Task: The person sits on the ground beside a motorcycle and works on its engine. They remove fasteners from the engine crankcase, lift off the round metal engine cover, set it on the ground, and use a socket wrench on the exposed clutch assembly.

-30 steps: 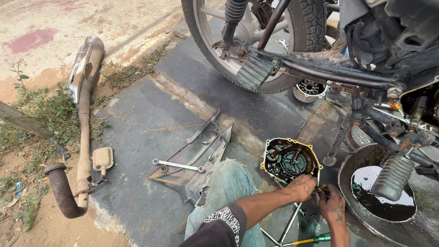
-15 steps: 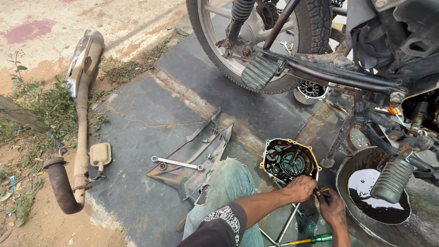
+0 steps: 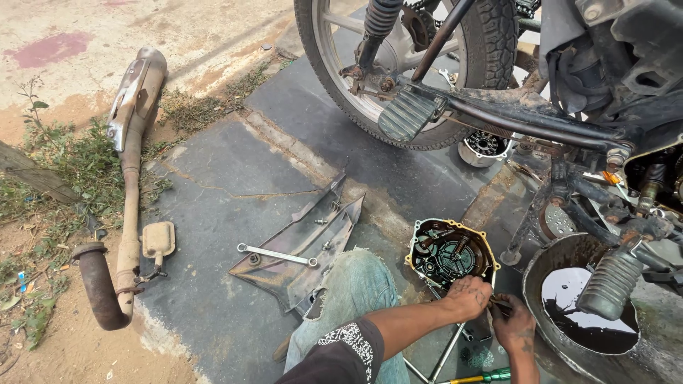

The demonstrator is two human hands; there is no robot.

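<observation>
the motorcycle fills the top right, its rear wheel on the dark slab, well above the fingers. a ribbed footpeg juts out in front of the wheel. far to the left of the fingers lies the exhaust, long and rusty, across the slab edge and the dirt, with a small tan plate just beside it. right of the fingers stands a round pan holding black oil, with a ribbed rubber peg hanging over it. left of the fingers, past the bent knee in torn jeans, a dark side panel lies flat, and a wrench lies across its left end.

just above the fingers, touching or nearly so, sits the engine cover, open side up, its inside oily and rusty. the left hand is curled, knuckles up, at the cover's lower rim. the right hand is bunched just beside it, and the two hands meet over a small dark part. both sets of fingers are closed narrow around it, though which hand truly holds it i cannot tell. below the fingers lie a thin metal rod and a green-handled screwdriver.
</observation>
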